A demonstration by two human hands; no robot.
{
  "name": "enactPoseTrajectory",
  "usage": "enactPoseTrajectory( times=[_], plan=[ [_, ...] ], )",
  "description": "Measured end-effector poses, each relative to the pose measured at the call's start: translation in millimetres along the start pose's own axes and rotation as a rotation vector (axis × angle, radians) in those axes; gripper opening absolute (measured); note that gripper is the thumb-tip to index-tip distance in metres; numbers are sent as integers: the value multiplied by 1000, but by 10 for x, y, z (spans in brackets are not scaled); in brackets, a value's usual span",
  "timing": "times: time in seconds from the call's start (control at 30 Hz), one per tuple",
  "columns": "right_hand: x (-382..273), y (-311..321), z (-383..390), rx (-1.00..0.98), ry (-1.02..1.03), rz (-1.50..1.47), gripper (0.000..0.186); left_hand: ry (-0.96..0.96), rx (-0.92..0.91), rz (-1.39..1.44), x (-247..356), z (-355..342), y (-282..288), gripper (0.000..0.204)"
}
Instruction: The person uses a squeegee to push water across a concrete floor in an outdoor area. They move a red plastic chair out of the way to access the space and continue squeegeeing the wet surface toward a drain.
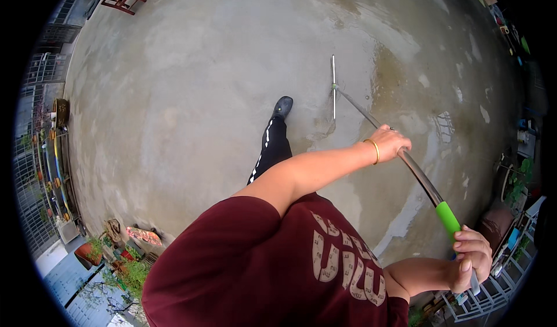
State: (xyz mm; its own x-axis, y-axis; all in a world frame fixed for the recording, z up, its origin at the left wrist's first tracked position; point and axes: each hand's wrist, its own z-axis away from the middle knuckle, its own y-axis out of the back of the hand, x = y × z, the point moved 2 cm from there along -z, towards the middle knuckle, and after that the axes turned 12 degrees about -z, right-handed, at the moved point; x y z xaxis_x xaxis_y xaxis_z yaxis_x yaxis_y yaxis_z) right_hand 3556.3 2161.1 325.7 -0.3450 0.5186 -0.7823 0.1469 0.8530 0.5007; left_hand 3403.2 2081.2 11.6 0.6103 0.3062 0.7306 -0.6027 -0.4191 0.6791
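At lower left, plant (96, 247) in reddish pot (86, 256), both hands (392, 142) gripping squeegee (421, 175)

We note: left arm (325, 165) stretched across centre, left hand (394, 141) clenched right of it; right forearm (426, 275) low, right hand (474, 257) curled, lower right.

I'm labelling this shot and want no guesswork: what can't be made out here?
Head view: the stretch of pole inside the left hand, covered by that hand.
Head view: the lower part of the green grip, covered by the right hand.
Head view: the second foot, apparently behind the maroon shirt.
Head view: small items along the upper right rim, too small and dark to name.
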Motion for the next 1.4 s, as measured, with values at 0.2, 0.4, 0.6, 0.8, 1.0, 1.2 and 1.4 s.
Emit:
enactPoseTrajectory(
  times=[0.2,0.4,0.6,0.8,1.0,1.2,1.4],
  plan=[
    [441,-713,-769,156,3,-260,26,105,3,-170,-1102,35,1274,13],
    [1344,-2380,-1836,87,-491,-653,16,671,-55,-388,-3010,1036,2454,34],
    [1679,-3275,-2395,3,-576,-725,20,1099,-94,-519,-4076,1466,2708,43],
    [1633,-1949,-2510,182,-409,-284,10,612,-237,-335,-3345,199,2398,29],
    [906,-910,-2125,249,-278,149,28,279,-255,-73,-2118,-862,1718,21],
    [624,-919,-2072,220,-204,385,30,-26,-306,-191,-1517,-1414,1425,16],
    [834,-866,-2258,413,-191,193,32,64,-19,-198,-1895,-1441,1990,12]
  ],
)
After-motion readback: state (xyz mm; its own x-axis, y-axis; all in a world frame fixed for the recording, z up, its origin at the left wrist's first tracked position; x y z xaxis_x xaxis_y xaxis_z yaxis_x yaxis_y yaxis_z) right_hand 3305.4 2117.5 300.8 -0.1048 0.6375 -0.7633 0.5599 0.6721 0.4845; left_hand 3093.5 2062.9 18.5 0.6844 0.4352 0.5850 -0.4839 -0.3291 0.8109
